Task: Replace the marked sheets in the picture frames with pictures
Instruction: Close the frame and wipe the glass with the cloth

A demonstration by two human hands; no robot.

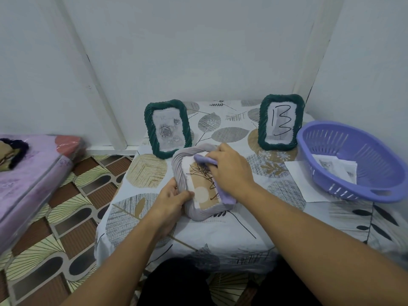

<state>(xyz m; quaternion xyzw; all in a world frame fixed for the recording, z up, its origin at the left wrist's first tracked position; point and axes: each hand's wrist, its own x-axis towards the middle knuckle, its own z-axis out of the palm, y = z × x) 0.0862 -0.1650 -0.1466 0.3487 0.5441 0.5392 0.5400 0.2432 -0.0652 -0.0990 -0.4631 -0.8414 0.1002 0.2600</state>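
Note:
A pale grey picture frame [180, 173] lies tilted on the table in front of me, with a beige botanical print [202, 186] showing in it. My left hand [171, 196] grips the frame's lower left edge. My right hand [229, 171] lies over the frame's right side, its fingers curled on a lilac piece [204, 159] that runs along that side. Two dark green frames stand behind: the left green frame [167, 129] holds a rose picture, and the right green frame [280, 122] holds a white sheet marked "13".
A lilac plastic basket [353, 160] with cat pictures [335, 167] inside sits at the right, on a white sheet [298, 175]. The table wears a leaf-patterned cloth [220, 228]. Left of the table are a patterned floor and a purple covered mattress [31, 173].

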